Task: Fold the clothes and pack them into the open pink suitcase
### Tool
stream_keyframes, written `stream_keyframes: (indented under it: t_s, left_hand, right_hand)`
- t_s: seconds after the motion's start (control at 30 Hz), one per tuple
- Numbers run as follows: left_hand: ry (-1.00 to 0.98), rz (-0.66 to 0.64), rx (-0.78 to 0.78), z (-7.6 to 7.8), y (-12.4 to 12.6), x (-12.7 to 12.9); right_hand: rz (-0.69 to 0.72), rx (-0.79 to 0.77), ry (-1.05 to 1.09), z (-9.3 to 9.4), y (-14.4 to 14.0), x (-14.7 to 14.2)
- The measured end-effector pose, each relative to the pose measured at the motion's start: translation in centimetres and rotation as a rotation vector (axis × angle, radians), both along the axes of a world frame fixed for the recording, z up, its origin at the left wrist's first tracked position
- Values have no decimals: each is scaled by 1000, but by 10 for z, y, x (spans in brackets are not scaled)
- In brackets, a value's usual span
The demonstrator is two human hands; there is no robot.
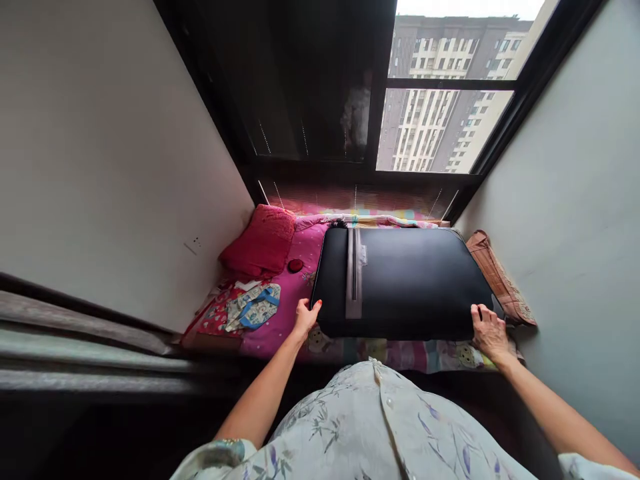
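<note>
"Both near corners are held: my left hand [307, 317] grasps the left one of the black suitcase [415, 280], and my right hand [490, 333] has its fingers bent over the right one."

"Can you see all of your fingers?"

"Not all (a red nail shows plainly at the left corner). How far they reach beneath the suitcase, I cannot tell."

"How does the suitcase sit?"

"Level, broad side up, over the patterned bedding [435, 357]. Whether its full weight rests there, I cannot tell. Toward the suitcase's left end, a grey band [355, 303] crosses its top, a small pale tag [364, 255] just beside the band."

"And what is around it?"

"Left of the suitcase, a round dark red object [295, 266] lies on the pink bedding [315, 240]. Farther left are a red pillow [265, 241] and, nearer me, some patterned cloth with blue strips [255, 308]. Right of the suitcase, a brown bundle [500, 277] leans near the wall [575, 200]. Beyond the suitcase is the window [445, 127]."
</note>
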State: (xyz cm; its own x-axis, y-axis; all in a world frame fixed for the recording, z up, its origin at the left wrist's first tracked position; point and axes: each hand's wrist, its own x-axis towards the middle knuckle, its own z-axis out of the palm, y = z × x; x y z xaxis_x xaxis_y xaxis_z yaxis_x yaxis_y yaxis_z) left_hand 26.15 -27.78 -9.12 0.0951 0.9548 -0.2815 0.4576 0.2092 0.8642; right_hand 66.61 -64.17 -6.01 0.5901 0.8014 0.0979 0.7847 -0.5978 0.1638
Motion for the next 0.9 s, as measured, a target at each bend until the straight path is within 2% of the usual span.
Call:
stream_keyframes:
  t_s: [0.1, 0.2, 0.27, 0.37, 0.5, 0.57, 0.6, 0.67, 0.73, 0.8, 0.83, 0.9]
  left_hand:
    - [66, -85, 22, 10, 18, -9]
    - [231, -266, 215, 28, 40, -10]
    - [330, -381, 359, 45, 54, -2]
    - [408, -508, 549, 73, 71, 27]
    - [523, -653, 724, 104, 81, 94]
    - [579, -741, 744, 108, 76, 128]
    - [602, -787, 727, 104, 70, 141]
    - [629, -852, 668, 87, 52, 158]
    - [631, -864, 650, 58, 29, 160]
    - [643, -856, 726, 30, 8, 152]
    - [656, -842, 760, 19, 1, 147]
    - [687, -814, 795, 8, -6, 139]
  right_hand:
    - [45, -103, 24, 30, 8, 19]
    - [10, -164, 50, 60, 22, 45]
    - [-15, -89, 33, 76, 38, 60]
    - [22, 85, 3, 97, 75, 73]
    - [60, 155, 23, 110, 136, 71]
    - [60, 150, 42, 101, 158, 64]
    - [57, 143, 53, 90, 164, 59]
    - [53, 127, 78, 56, 167, 45]
    - [59, 129, 93, 14, 157, 29]
    - [62, 179, 69, -25, 142, 13]
    - [63, 203, 61, -38, 135, 6]
    - [63, 238, 67, -50, 128, -2]
